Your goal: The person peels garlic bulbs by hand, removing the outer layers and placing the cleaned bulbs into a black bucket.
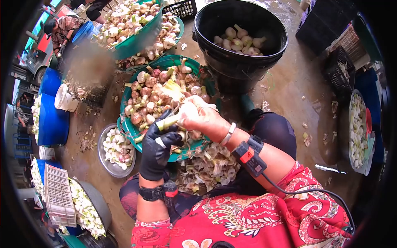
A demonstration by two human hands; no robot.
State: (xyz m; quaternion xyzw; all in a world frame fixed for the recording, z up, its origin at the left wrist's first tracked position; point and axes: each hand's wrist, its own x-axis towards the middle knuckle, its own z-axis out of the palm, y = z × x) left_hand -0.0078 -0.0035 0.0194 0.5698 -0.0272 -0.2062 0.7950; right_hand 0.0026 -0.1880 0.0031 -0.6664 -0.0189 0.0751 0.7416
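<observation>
My left hand (159, 144), in a black glove, is closed round the pale green stem of a garlic bulb (168, 122). Bare, my right hand (197, 113) is wrapped round the bulb end of the same garlic, with yellowish husk sticking out above it. Both hands are over a green basin (126, 103) heaped with purple-white garlic bulbs (144, 91). Most of the held bulb is hidden by my right fingers. Loose peeled skins (209, 169) lie in a pile below my hands.
A black bucket (240, 66) holding trimmed garlic stands beyond the basin. A metal bowl (101, 151) of cloves is at left. Another green basin (140, 41) is heaped with garlic at the back. A co-worker (62, 31) bends at upper left. Crates and tubs stand right.
</observation>
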